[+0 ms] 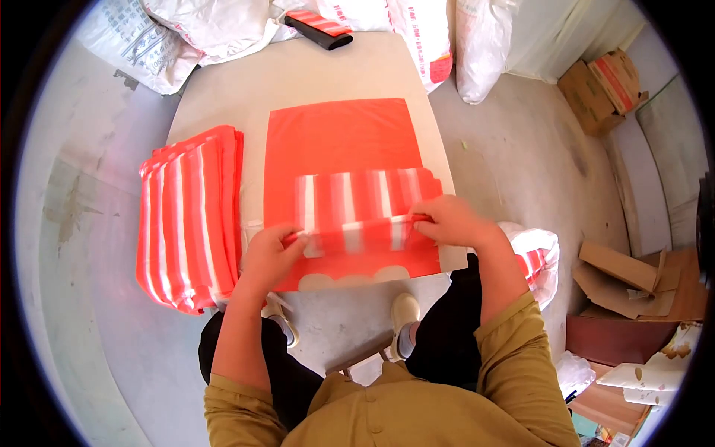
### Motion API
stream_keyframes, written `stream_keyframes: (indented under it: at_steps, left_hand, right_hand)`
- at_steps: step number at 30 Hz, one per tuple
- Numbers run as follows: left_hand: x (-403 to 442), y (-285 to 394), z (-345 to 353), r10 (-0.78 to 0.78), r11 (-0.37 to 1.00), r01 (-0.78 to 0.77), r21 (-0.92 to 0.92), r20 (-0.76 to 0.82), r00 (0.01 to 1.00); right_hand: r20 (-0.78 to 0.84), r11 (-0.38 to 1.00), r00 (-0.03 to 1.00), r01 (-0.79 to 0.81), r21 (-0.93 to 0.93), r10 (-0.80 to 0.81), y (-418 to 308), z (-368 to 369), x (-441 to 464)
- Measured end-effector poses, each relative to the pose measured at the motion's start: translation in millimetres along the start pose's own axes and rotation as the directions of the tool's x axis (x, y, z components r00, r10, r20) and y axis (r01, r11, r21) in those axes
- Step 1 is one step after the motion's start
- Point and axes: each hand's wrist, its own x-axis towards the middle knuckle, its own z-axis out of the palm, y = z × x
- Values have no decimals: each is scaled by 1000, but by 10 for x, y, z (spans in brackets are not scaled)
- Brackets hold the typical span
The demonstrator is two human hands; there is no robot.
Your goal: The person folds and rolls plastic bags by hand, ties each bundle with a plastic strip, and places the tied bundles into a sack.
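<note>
A red sheet (339, 138) lies flat on the tan table (223, 93), its near edge scalloped. Over its near part is a red and white striped cloth (361, 197), partly blurred by motion. My left hand (274, 257) pinches the cloth's near left corner, and my right hand (450, 222) grips its near right corner. Between both hands the cloth's edge is raised and folded. A thick stack of folded striped cloth (190, 220) rests at the table's left edge.
White printed sacks (216, 30) stand behind the table, near a black and striped roll (319, 31) at the far edge. Cardboard boxes (599, 89) sit at the far right, with an open carton (633, 279) nearer. A white bag (542, 242) is beside my right forearm.
</note>
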Motion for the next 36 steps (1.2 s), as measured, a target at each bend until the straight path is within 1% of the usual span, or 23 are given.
stream_keyframes:
  at_steps: [2,5,8,11,14,17,20,23,26,27,29,30,32,34,36]
  left_hand:
    - [76,-86,75,20,995,-30,-96,-104,994]
    - [186,-229,246,9,963,-60,-261,-190,982]
    - [266,-348,341,-2,979,-34,-202,-175,985]
    - [269,-313,346,-44,993,21,-118,-195,980]
    - [313,-398,379,-71,988,44,-151,-175,982]
    - [336,-482,431,-51,984,15,-180,-197,979]
    - [332,-473,451,-41,981,-1,-195,-210,977]
    - [235,-206,368,-99,993,83,-83,-206,974]
    - [210,-243,348,-121,991,102,-90,-233,965]
    - [196,-255,324,-128,992,119,-50,-228,965]
    - [151,-353,311,-109,994,96,-62,-260,960]
    - [118,-395,307,-101,994,87,-65,-277,956]
    - [53,-444,296,-124,988,98,-120,-233,964]
    - [-10,-512,306,-127,982,97,-161,-194,973]
    - [-70,-439,320,-100,992,84,-92,-182,978]
  right_hand:
    - [55,978,986,-165,124,160,-29,-67,24]
    - [-52,999,998,-34,0,34,213,43,129]
    - [-101,998,995,-27,-59,21,289,111,185]
    - [-152,996,988,-35,-87,21,239,173,219]
    - [-235,997,972,8,-73,-25,248,263,262]
    - [-274,996,959,51,-75,-70,255,297,291]
    - [-289,995,955,37,-94,-63,244,293,282]
    - [-233,998,972,-37,-41,26,337,214,195]
    - [-232,964,950,-158,213,207,606,88,51]
    - [-235,955,941,-192,228,245,723,67,-10]
    - [-239,932,918,-254,260,317,916,50,-109]
    - [-156,905,931,-264,335,329,880,12,-158]
    - [15,829,946,-291,477,323,772,-54,-249]
    - [27,833,955,-273,481,297,723,7,-267]
    - [30,827,959,-258,499,282,654,58,-268]
